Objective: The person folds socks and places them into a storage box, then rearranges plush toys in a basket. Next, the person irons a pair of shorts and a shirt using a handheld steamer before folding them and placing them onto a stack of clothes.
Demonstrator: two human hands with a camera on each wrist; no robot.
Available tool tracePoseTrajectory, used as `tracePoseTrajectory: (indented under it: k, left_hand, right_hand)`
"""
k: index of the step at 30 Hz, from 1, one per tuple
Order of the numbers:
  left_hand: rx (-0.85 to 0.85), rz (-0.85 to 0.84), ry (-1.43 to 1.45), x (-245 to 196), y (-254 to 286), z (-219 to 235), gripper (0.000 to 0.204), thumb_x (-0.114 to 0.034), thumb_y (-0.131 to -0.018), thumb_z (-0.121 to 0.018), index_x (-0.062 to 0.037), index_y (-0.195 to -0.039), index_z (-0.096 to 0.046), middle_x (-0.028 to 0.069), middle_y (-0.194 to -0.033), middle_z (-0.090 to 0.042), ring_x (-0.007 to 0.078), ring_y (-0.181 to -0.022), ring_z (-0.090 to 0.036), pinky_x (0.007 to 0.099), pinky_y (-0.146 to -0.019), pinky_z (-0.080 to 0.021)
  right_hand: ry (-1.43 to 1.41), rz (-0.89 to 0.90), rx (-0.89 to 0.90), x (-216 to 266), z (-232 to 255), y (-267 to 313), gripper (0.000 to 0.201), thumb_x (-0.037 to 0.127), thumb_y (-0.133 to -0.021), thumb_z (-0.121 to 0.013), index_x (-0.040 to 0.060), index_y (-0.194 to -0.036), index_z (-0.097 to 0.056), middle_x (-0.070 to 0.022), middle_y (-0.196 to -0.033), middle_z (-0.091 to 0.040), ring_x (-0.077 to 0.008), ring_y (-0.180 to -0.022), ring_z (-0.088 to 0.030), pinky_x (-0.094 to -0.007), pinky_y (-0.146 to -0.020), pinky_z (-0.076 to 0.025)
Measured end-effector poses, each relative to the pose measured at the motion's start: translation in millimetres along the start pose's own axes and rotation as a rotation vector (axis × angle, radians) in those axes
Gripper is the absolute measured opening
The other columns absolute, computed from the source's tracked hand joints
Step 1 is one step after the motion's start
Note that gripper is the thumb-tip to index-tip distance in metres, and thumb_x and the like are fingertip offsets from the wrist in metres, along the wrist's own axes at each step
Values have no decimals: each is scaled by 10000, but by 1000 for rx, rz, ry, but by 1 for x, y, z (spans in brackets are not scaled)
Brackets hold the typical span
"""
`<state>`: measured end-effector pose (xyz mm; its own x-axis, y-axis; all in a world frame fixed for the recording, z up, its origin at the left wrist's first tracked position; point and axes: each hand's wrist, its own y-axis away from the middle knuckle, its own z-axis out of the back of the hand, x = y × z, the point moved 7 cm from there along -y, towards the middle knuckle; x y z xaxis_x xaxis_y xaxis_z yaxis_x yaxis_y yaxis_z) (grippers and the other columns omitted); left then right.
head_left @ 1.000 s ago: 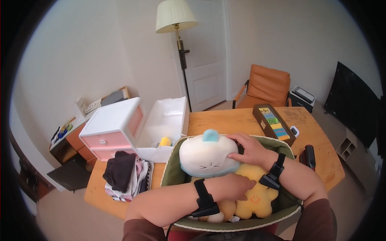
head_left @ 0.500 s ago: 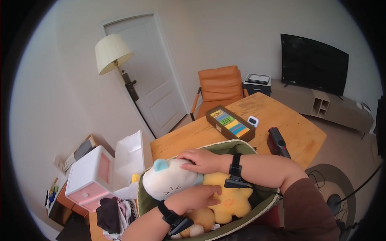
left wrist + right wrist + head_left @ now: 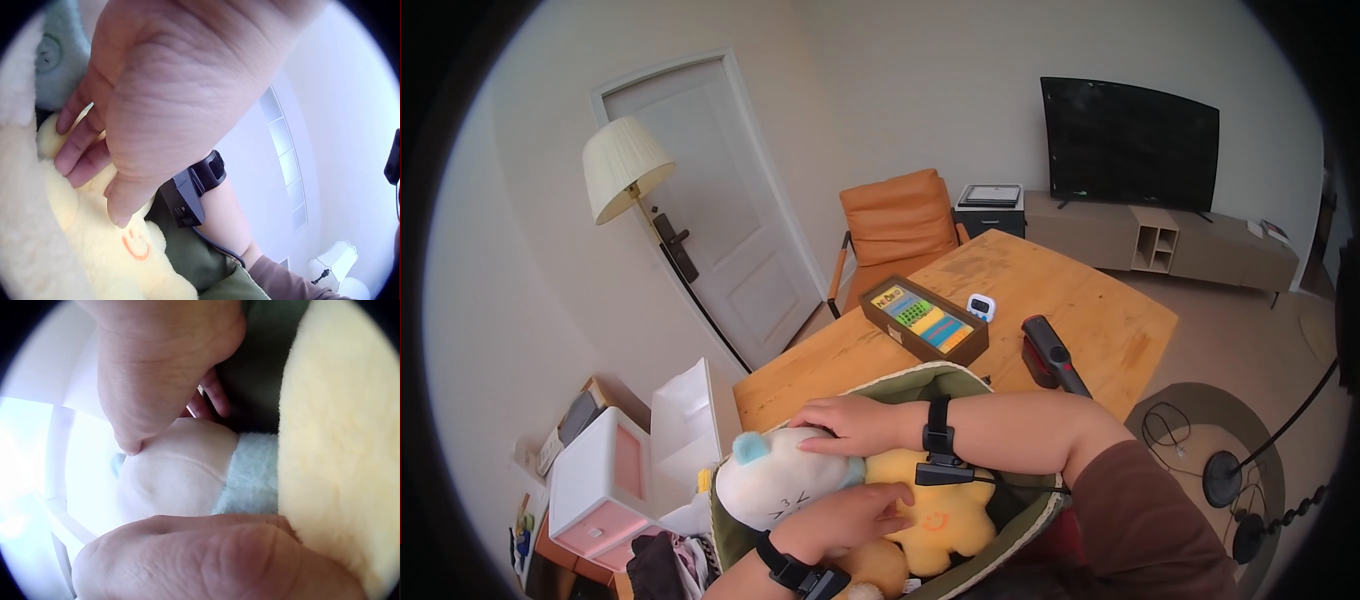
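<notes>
A green fabric basket [image 3: 1000,550] with a pale braided rim holds several plush toys. My right hand [image 3: 855,424] grips the side of a white plush toy [image 3: 775,475] with a blue tuft; the right wrist view shows the thumb on its near side and the fingers passing behind it. My left hand [image 3: 850,515] lies lower, its fairly straight fingers [image 3: 81,153] touching a yellow star-shaped plush [image 3: 945,515] with an orange smile. A brown plush [image 3: 875,570] sits below the left hand, partly hidden by it and the wrist camera.
On the wooden table [image 3: 1050,270] stand a brown box of colourful items [image 3: 925,318], a small white timer [image 3: 981,307] and a black handheld device [image 3: 1050,355]. At left are a white-and-pink drawer unit [image 3: 600,490], a white drawer [image 3: 690,410] and folded clothes [image 3: 665,565].
The head view has swung right, so table, basket and hands sit further left in it and the television shows fully. Both hands stay at the same plush toys.
</notes>
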<state>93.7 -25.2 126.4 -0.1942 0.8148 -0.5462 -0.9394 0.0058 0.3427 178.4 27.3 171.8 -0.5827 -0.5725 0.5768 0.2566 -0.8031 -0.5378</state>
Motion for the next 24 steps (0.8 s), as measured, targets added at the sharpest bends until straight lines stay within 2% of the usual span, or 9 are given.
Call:
tracePoseTrajectory:
  k: [3,10,12,24]
  left_hand:
    - [10,4,-4,1,0,-1,312,-293,-938,-648,-77,-1153,-583,100,-892,-674,238,-816,-643,330,-741,-505]
    - [13,19,-4,1,0,0,312,-282,-933,-654,-77,-1157,-584,95,-887,-673,234,-811,-642,328,-740,-505]
    - [19,11,-2,1,0,0,336,-316,-931,-637,-86,-1166,-572,115,-909,-664,266,-836,-649,358,-740,-507]
    - [23,27,-6,1,1,1,340,-312,-932,-637,-87,-1180,-575,107,-923,-661,258,-848,-641,353,-751,-502]
  right_hand:
    - [-4,-19,1,0,1,-1,373,360,-946,-588,48,-1151,-602,-142,-1082,-633,-315,-977,-623,-387,-849,-494]
    - [-2,-5,-13,1,1,0,374,359,-944,-590,46,-1149,-601,-145,-1076,-635,-318,-960,-628,-384,-839,-498]
    - [-24,-15,-9,0,1,0,371,354,-942,-595,44,-1145,-600,-147,-1075,-635,-319,-961,-627,-385,-841,-498]
    - [8,-2,-25,-1,1,0,369,347,-940,-600,36,-1139,-600,-144,-1080,-635,-318,-971,-627,-386,-849,-498]
